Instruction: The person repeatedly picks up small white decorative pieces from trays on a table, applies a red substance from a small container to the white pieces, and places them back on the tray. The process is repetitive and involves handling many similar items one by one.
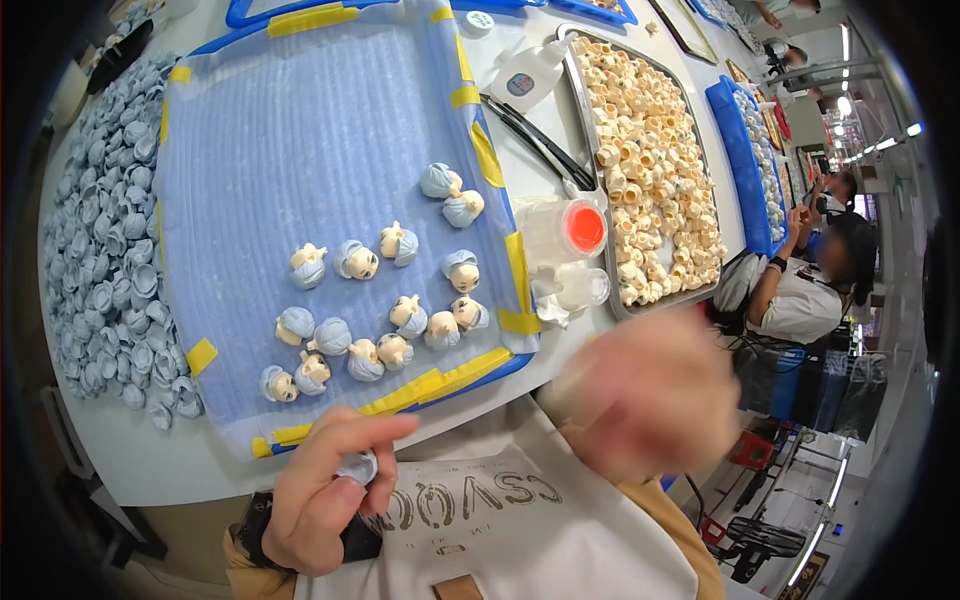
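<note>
My left hand (325, 490) is closed around a small light-blue shell-shaped hair piece (357, 466), held between thumb and fingers in front of the lined tray's near edge. To the right, my right hand (645, 395) is raised close to the camera and smeared by motion, so its fingers cannot be made out. It is nearest to the metal tray (660, 305) of cream-coloured hollow doll-head parts (655, 170). On the blue tray (300, 140), lined with white sheet and yellow tape, lie several small doll heads (357, 260) wearing light-blue hair pieces.
A heap of light-blue hair pieces (115, 250) covers the table's left side. Between the trays are a white squeeze bottle (528, 75), black tweezers (535, 135), a jar with a red-orange top (583, 228) and a small clear container (582, 288). A co-worker (810, 295) sits at right beside a blue bin (745, 165).
</note>
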A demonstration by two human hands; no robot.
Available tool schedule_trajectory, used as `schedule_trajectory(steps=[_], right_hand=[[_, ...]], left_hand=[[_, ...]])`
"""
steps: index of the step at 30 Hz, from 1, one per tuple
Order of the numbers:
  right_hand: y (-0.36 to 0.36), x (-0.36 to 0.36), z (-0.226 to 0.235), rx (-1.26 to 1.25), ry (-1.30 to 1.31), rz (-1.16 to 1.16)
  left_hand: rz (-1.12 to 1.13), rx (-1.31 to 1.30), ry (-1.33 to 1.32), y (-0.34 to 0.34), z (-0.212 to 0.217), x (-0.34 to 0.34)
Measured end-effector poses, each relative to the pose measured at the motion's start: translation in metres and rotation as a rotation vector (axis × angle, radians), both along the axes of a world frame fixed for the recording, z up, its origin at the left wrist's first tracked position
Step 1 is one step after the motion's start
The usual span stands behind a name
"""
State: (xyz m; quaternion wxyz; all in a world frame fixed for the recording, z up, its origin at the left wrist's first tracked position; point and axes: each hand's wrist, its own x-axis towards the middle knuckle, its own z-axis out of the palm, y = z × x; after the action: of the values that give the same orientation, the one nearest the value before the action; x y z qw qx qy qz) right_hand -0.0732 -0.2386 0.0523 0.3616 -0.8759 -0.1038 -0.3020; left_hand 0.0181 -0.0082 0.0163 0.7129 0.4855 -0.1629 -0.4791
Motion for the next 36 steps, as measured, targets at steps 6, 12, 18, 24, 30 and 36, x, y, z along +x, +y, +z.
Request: schedule_trajectory(steps=[6,12,18,24,30,36], right_hand=[[-0.049,0.007,0.010,-0.256,0.337,-0.459],[-0.054,0.017,0.001,-0.323,0.357,-0.365],[-0.057,0.015,-0.002,-0.345,0.385,-0.355],[-0.056,0.007,-0.009,-0.250,0.324,-0.434],[-0.025,-0.007,-0.007,-0.083,0.144,-0.381],[0.035,0.005,-0.025,0.186,-0.065,0.179]], left_hand=[[-0.091,0.039,0.182,0.001,0.011,0.000],[0.045,0.023,-0.143,-0.008,0.000,-0.005],[-0.136,0.025,0.042,0.002,0.000,0.005],[0.208,-0.084,-0.073,-0.006,-0.002,-0.001],[0.170,-0.128,0.077,-0.003,-0.005,-0.003],[0.088,-0.177,0.115,-0.010,-0.009,-0.001]])
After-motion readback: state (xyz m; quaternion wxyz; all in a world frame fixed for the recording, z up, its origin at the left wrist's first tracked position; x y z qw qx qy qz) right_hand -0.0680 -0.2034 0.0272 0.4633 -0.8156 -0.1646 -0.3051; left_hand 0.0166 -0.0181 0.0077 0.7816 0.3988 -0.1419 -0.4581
